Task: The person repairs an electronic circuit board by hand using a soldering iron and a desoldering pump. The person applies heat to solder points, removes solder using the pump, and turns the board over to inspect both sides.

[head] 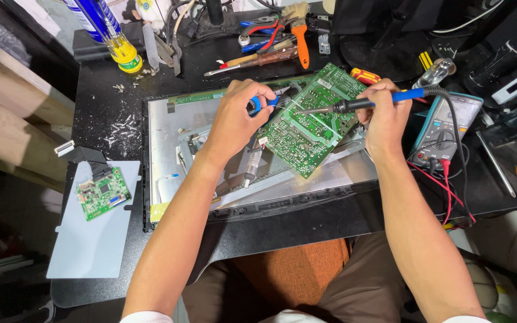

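A large green circuit board point(306, 128) lies tilted on the metal back of a flat panel point(169, 140). My right hand point(384, 116) grips a blue-handled soldering iron point(369, 103), its tip touching the board's upper middle. My left hand point(237, 116) holds a blue-handled tool point(257, 106) at the board's left edge, its metal tip pointing toward the iron's tip. Both forearms reach in from the bottom of the view.
A small green circuit board point(103, 194) lies on a grey plate point(88, 245) at the left. A multimeter point(447, 128) with red and black leads sits right of my hand. Screwdrivers, a brush point(297, 30) and pliers crowd the back of the black table.
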